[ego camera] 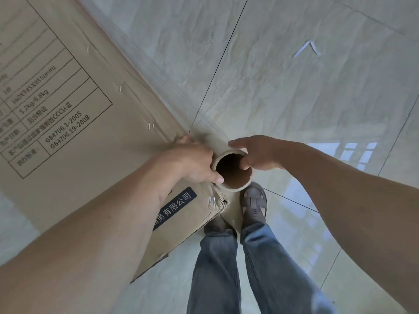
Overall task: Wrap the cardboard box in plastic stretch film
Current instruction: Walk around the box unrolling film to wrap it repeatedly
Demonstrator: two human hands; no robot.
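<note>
- Hands at the top of a roll of stretch film [233,171], seen from above so its brown core opening faces up. The left hand [192,163] curls round the rim from the box side, thumb at the opening's edge. The right hand [258,155] grips the far rim, thumb hooked inside the core.
- The cardboard box [74,114] stands tall to the person's left, with a printed label and staples along its seam. The roll sits just beside the box's near corner, which looks crushed and frayed.
- Film already seems to cover the box's right face as a greyish sheet. Whether it is taut cannot be told.
- Risk: the frayed corner could snag or tear the film as it is pulled round it.
- Risk: the person's feet [252,206] stand close under the roll, so a slip of either grip could drop it onto them.
- Room: tiled floor [317,98] lies open to the right and ahead, with only a small white scrap [306,49] well away.
</note>
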